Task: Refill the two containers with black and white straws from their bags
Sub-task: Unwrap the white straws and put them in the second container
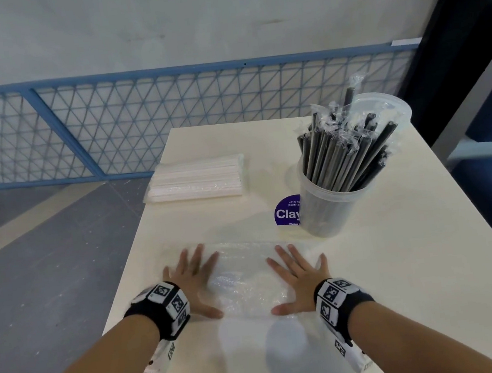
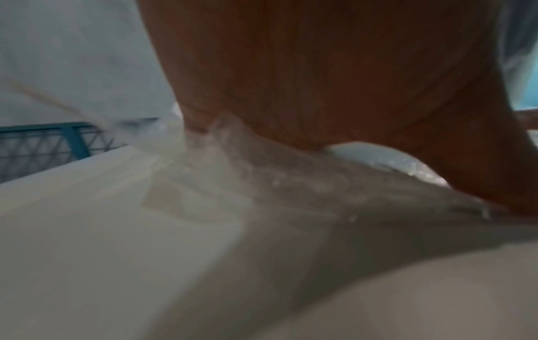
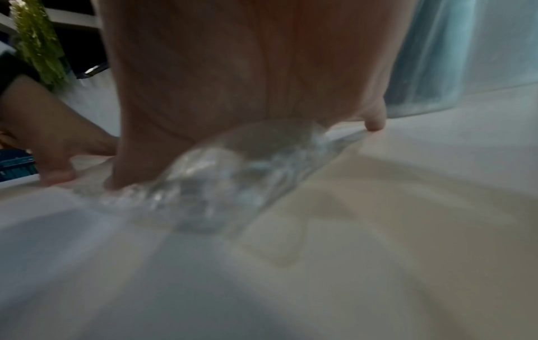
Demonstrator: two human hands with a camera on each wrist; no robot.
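A pale worktop (image 1: 400, 260) is seen before a blue mesh railing (image 1: 139, 118) and grey wall. At its far right a clear tub (image 1: 330, 207) is filled with black straws (image 1: 342, 151); a second tub seems to stand behind it. A bag of white straws (image 1: 197, 178) lies far left. An empty clear bag (image 1: 246, 281) is pressed flat by the left hand (image 1: 192, 279) and right hand (image 1: 298, 278), each grip spread. It is best smoothed outward, then set aside.

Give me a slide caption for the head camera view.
Both hands flatten an empty clear bag; black straws fill one container.
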